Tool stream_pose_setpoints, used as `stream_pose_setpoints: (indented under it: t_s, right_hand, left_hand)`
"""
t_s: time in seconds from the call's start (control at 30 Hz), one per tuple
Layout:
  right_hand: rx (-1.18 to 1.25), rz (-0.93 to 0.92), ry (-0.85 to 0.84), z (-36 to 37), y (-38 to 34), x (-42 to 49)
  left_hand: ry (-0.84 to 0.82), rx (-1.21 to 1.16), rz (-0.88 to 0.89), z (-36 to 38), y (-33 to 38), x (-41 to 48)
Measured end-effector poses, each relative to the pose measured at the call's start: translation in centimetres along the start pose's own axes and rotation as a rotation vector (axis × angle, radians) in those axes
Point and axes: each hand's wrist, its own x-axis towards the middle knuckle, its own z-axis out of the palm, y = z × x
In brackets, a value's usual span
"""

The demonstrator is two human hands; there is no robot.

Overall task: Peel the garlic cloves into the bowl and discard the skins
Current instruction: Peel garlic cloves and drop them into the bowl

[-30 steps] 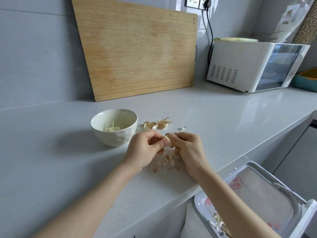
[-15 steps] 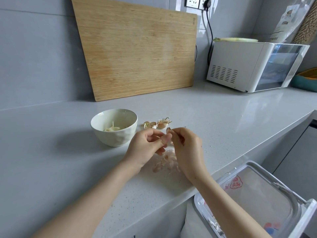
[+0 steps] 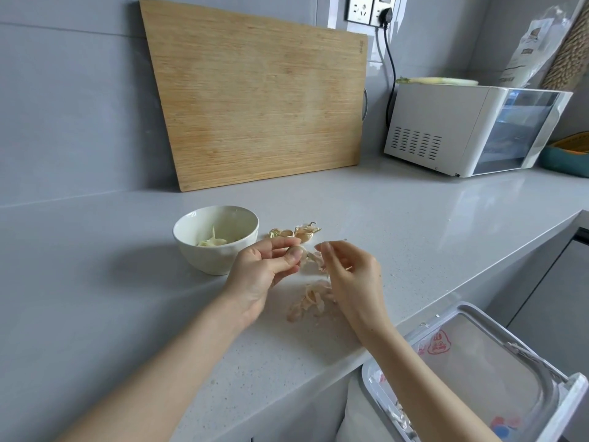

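The grey countertop (image 3: 414,224) fills the middle of the frame. A wooden cutting board (image 3: 261,100) leans on the wall at upper centre and a white appliance (image 3: 446,129) stands at upper right; neither plays a part here. At lower right, below the counter edge, an open bin (image 3: 573,397) lined with a bag holds some discarded skins (image 3: 400,416), so part of the clearing-up looks done.

Left of centre stands the white bowl (image 3: 207,260), with a few pale peeled cloves (image 3: 212,241) at its bottom (a small share, by the look of it).

The left hand (image 3: 261,272) is at centre, thumb and fingertips clamped on a garlic clove (image 3: 294,250) just right of the bowl, with papery skin hanging off it. The right hand (image 3: 353,275) is just beside it, fingers loosely curled. I cannot tell whether they pinch a flake or hold nothing.

Below the hands a heap of loose skins (image 3: 309,301) lies on the counter near its edge, not yet binned. Above the hands, a few unpeeled cloves (image 3: 294,232) wait in their husks.

My judgement: roughly midway. One clove is partly stripped, a few remain untouched, and the heap has yet to go into the bin.
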Motion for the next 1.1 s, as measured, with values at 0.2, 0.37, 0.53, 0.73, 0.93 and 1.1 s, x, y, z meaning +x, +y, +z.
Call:
stream_pose_setpoints:
  t_s: [0.2,0.37,0.53,0.73,0.93,1.1]
  right_hand:
    - [-0.100,-0.215,-0.059,0.6,0.7,0.2]
    - [-0.282,-0.445,0.054,1.5,0.8,0.3]
    - [-0.206,-0.276,-0.034,1.1,1.1,0.5]
    - [-0.148,-0.072,-0.159,0.7,0.5,0.7]
    - [-0.031,0.001,-0.152,0.4,0.2,0.7]
    - [-0.075,-0.012,-0.105,0.7,0.6,0.8]
  left_hand:
    - [0.015,0.027,-0.016,0.1,0.0,0.1]
    - [0.051,0.237,0.042,0.0,-0.4,0.1]
    - [0.010,0.384,0.113,-0.2,-0.3,0.1]
    - [-0.009,0.250,0.027,-0.1,0.3,0.2]
    - [-0.084,0.245,-0.089,-0.2,0.4,0.5]
    - [-0.165,0.219,-0.190,-0.3,0.9,0.5]
